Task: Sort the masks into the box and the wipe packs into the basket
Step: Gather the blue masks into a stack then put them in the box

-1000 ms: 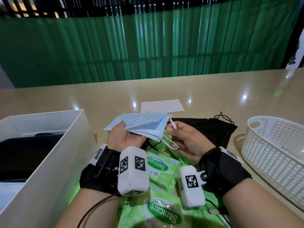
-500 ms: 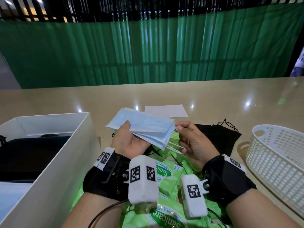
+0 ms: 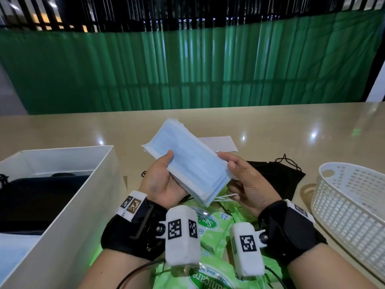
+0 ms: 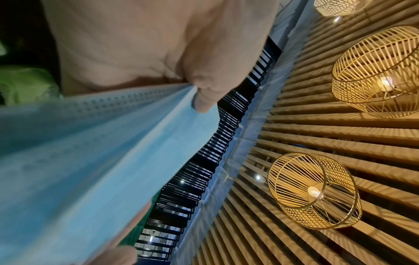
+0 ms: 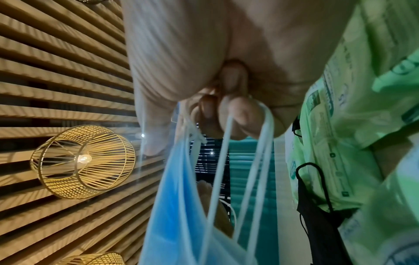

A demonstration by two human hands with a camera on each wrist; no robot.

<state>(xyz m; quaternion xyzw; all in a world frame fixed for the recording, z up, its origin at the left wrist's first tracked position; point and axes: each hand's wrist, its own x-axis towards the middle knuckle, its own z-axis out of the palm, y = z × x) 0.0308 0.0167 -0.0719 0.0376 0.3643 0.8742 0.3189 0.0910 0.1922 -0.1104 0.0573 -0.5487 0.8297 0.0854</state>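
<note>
A stack of light blue masks (image 3: 188,163) is held up over the table between both hands. My left hand (image 3: 164,180) grips the stack, thumb on top and fingers beneath; the left wrist view shows the thumb pressed on the blue masks (image 4: 90,152). My right hand (image 3: 242,180) holds the stack's right end, its fingers curled round the white ear loops (image 5: 229,143) of the blue masks (image 5: 176,206). Green wipe packs (image 3: 210,224) lie under my wrists. Black masks (image 3: 275,176) lie on the table behind my right hand. The white box (image 3: 68,207) stands at left, the white basket (image 3: 352,207) at right.
Dark masks and a blue mask lie inside the box. A white sheet of paper (image 3: 220,142) rests on the beige table (image 3: 270,130) beyond the hands. A green curtain hangs behind the table's far edge.
The blue stack has been raised and turned so its face tilts toward me. My right hand shifted from pinching a loop to holding the stack's right end.
</note>
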